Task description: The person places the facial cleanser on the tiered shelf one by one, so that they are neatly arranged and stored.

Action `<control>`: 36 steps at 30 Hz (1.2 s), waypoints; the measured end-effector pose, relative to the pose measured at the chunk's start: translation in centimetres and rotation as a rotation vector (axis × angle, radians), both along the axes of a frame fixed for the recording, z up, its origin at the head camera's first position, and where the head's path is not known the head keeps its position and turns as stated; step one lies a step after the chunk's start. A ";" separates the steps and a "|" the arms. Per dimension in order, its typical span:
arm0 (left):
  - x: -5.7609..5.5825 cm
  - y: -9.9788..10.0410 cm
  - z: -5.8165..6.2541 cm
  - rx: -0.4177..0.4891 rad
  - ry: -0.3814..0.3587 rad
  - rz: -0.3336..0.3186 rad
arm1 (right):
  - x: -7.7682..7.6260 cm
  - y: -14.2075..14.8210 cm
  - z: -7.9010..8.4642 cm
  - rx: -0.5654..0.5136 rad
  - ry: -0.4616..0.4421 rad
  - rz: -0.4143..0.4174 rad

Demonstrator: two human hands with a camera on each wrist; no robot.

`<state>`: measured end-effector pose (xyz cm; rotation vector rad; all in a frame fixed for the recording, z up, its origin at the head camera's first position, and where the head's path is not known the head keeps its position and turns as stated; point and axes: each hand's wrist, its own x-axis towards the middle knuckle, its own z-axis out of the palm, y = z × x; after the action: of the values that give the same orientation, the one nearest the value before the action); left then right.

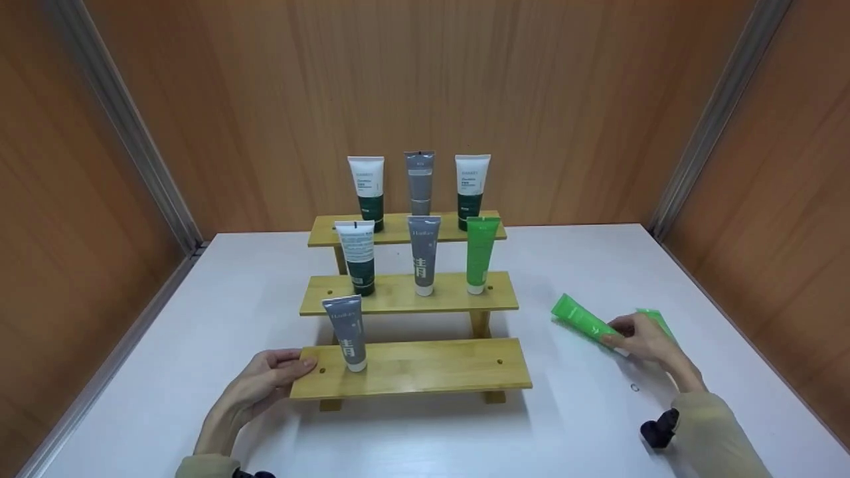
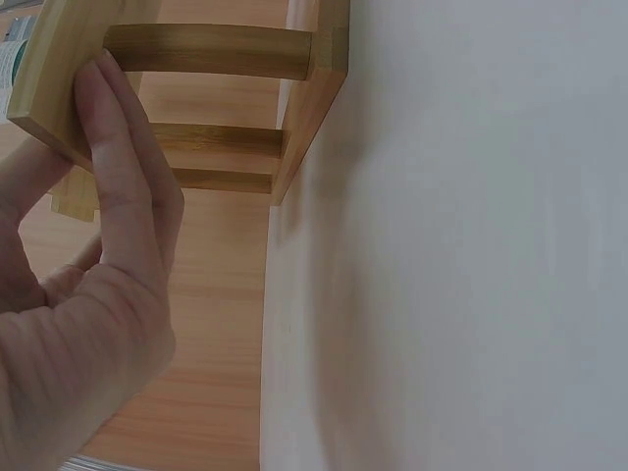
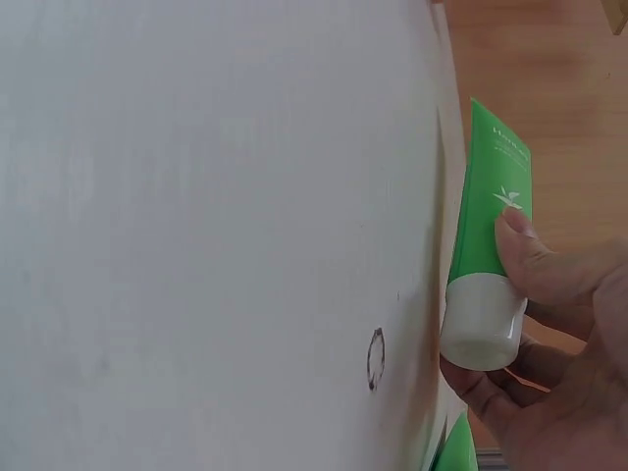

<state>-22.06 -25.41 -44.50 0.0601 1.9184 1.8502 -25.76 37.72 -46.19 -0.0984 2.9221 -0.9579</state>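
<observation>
My left hand [image 1: 269, 378] grips the left end of the lowest step of a three-step wooden stand [image 1: 438, 368]; in the left wrist view its fingers [image 2: 113, 147] curl under the board. A grey tube [image 1: 346, 335] stands on that step's left part, leaning slightly. Off to the right, my right hand [image 1: 644, 342] holds a green tube [image 1: 581, 317] near its white cap [image 3: 481, 319], thumb across the front. Another green tube [image 1: 656, 322] is partly hidden behind this hand.
On the middle step stand a white-and-dark-green tube [image 1: 358, 255], a grey tube [image 1: 424, 255] and a green tube [image 1: 479, 252]. The top step bears two white-and-dark-green tubes [image 1: 368, 189] [image 1: 470, 189] around a grey one [image 1: 420, 182]. Wooden panels [image 1: 425, 99] enclose the white table [image 1: 239, 285].
</observation>
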 end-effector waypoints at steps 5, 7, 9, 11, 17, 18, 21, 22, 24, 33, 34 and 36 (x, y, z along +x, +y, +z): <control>-0.1 0.0 0.0 0.003 -0.002 -0.002 | 0.2 -0.5 0.4 -0.031 -0.006 -0.014; -0.1 0.0 0.0 0.001 -0.002 0.000 | 0.3 -0.8 0.6 -0.052 0.003 -0.012; 0.0 0.0 0.0 -0.001 -0.001 0.003 | 0.5 -1.0 0.8 -0.082 0.017 -0.001; 0.0 0.1 0.0 -0.003 0.001 0.009 | 0.7 -1.3 1.1 -0.111 0.029 0.012; 0.0 0.0 0.0 -0.003 0.008 0.009 | 1.1 -2.2 1.6 -0.154 0.051 0.031; 0.0 0.0 0.0 -0.004 0.008 0.008 | 1.1 -2.4 1.7 -0.156 0.055 0.037; 0.0 0.1 0.0 -0.015 0.004 0.014 | 1.4 -2.9 2.1 -0.168 0.067 0.055; 0.0 0.1 0.0 -0.022 0.000 0.016 | 1.5 -3.0 2.2 -0.173 0.070 0.062; 0.0 0.2 0.0 -0.035 -0.007 0.023 | 1.7 -3.4 2.6 -0.179 0.077 0.071; 0.1 0.1 0.0 -0.035 0.000 0.017 | 2.3 -4.6 4.0 -0.216 0.070 0.079; 0.1 0.1 0.0 -0.033 0.001 0.016 | 2.3 -4.8 4.1 -0.221 0.067 0.078; 0.1 0.1 0.0 -0.030 0.002 0.016 | 2.5 -5.1 4.4 -0.235 0.064 0.080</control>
<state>-21.98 -25.30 -44.54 0.0367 1.9532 1.8315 -23.27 32.66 -41.77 -0.2593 2.8235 -1.3030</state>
